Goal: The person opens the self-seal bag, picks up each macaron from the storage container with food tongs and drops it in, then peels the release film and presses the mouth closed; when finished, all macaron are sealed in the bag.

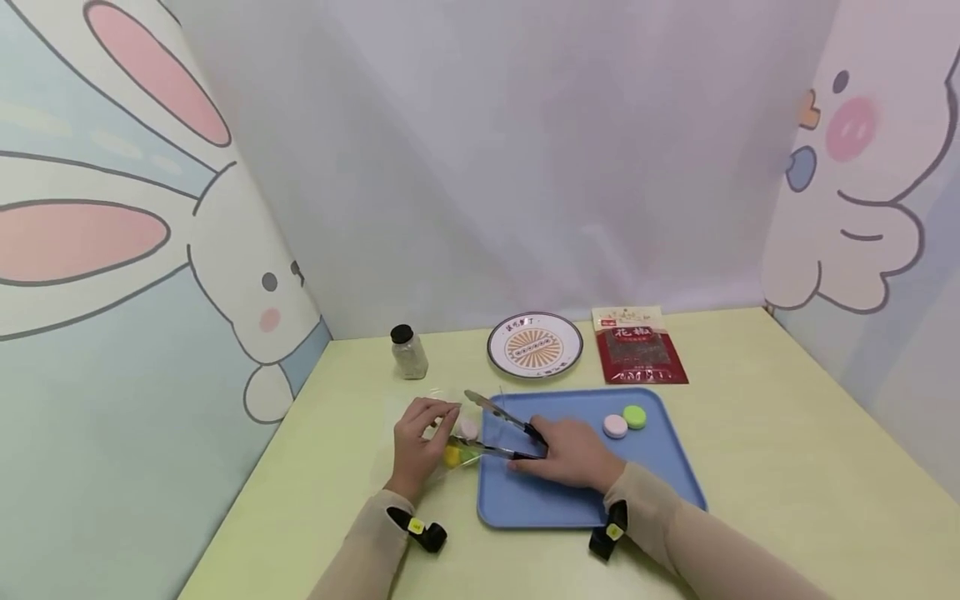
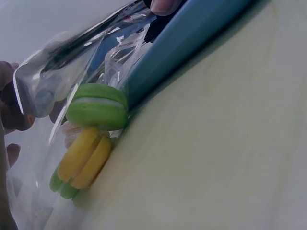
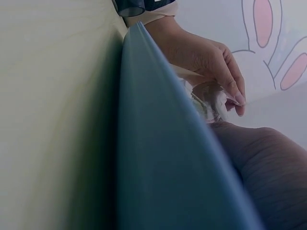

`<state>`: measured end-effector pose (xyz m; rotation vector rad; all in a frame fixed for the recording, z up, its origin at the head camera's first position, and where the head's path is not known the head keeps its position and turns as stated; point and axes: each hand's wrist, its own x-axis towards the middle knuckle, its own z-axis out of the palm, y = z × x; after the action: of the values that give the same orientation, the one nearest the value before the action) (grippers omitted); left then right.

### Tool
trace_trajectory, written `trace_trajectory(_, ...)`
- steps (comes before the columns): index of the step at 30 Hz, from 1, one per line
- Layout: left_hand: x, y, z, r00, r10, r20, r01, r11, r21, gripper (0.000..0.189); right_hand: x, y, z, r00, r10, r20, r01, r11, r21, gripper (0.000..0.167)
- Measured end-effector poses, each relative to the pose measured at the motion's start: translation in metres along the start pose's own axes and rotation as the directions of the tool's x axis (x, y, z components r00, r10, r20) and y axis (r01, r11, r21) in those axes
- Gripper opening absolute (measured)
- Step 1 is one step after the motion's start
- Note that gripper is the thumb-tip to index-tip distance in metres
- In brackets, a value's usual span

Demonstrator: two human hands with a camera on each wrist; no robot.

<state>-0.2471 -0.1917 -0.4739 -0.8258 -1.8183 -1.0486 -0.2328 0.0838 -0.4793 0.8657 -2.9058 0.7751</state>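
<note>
My right hand (image 1: 576, 454) grips metal kitchen tongs (image 1: 498, 451) by their black handles, over the left part of the blue tray (image 1: 555, 507). The tongs' arms are spread apart, pointing left. One tip reaches the clear plastic bag (image 2: 36, 72); the other lies beyond it, above the tray's corner. With its fingertips my left hand (image 1: 422, 442) pinches the bag's upper edge. Inside the bag are a green macaron (image 2: 97, 106), a yellow macaron (image 2: 84, 158) and others partly hidden. A pink macaron (image 1: 615, 427) and a light green macaron (image 1: 634, 417) sit side by side on the tray.
Behind the tray lie a round patterned plate (image 1: 510, 358) and a red packet (image 1: 641, 350). A small jar (image 1: 409, 357) with a black lid stands at the back left. Printed cartoon walls (image 1: 247, 250) enclose the pale yellow table (image 1: 787, 417).
</note>
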Motion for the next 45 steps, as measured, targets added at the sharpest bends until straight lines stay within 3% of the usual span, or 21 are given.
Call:
trace_trajectory(3, -0.009, -0.009, -0.003, 1.0, -0.021, 0.016, 0.021, 1.0, 0.01, 0.022, -0.002, -0.002, 0.004, 1.0, 0.013, 0.009, -0.013, 1.0, 0.019, 0.06)
trace_trajectory(6, -0.009, -0.014, -0.005, 0.999, -0.037, 0.04, 0.036, 0.999, 0.011, 0.022, 0.0, -0.003, 0.004, 1.0, 0.026, -0.006, -0.026, 0.999, 0.024, 0.061)
trace_trajectory(13, 0.004, 0.016, -0.008, 1.0, -0.012, 0.005, 0.012, 1.0, 0.003, 0.024, -0.003, -0.006, 0.006, 1.0, 0.024, -0.018, -0.024, 1.0, 0.016, 0.061)
trace_trajectory(19, -0.002, 0.012, -0.005, 1.0, -0.001, 0.0, 0.001, 1.0, 0.005, 0.023, -0.007, -0.007, 0.005, 0.998, 0.054, -0.023, -0.054, 0.998, 0.022, 0.061)
trace_trajectory(24, -0.001, 0.007, -0.004, 0.999, -0.034, 0.009, 0.033, 0.999, 0.008, 0.02, -0.006, -0.005, 0.0, 0.998, 0.068, -0.013, -0.068, 0.997, 0.037, 0.06)
trace_trajectory(30, -0.01, -0.01, -0.001, 0.998, -0.059, 0.029, 0.059, 0.998, 0.021, 0.019, -0.028, 0.005, -0.032, 0.996, 0.066, -0.057, -0.066, 0.998, -0.01, 0.058)
trace_trajectory(33, -0.011, -0.013, 0.001, 0.995, -0.084, 0.046, 0.083, 0.996, 0.021, 0.018, -0.054, 0.023, -0.056, 0.987, 0.107, -0.117, -0.108, 0.994, -0.002, 0.057)
trace_trajectory(36, -0.012, -0.013, 0.002, 0.993, -0.103, 0.063, 0.102, 0.995, 0.017, 0.019, -0.087, 0.058, -0.078, 0.969, 0.176, -0.171, -0.171, 0.984, 0.048, 0.054)
trace_trajectory(41, -0.013, -0.015, 0.002, 0.993, -0.104, 0.055, 0.102, 0.994, 0.024, 0.019, -0.138, 0.129, -0.102, 0.94, 0.278, -0.199, -0.27, 0.96, 0.067, 0.043)
trace_trajectory(45, -0.017, -0.016, 0.002, 0.996, -0.086, 0.03, 0.085, 0.996, 0.026, 0.021, -0.159, 0.159, -0.108, 0.935, 0.303, -0.184, -0.302, 0.953, 0.032, 0.04)
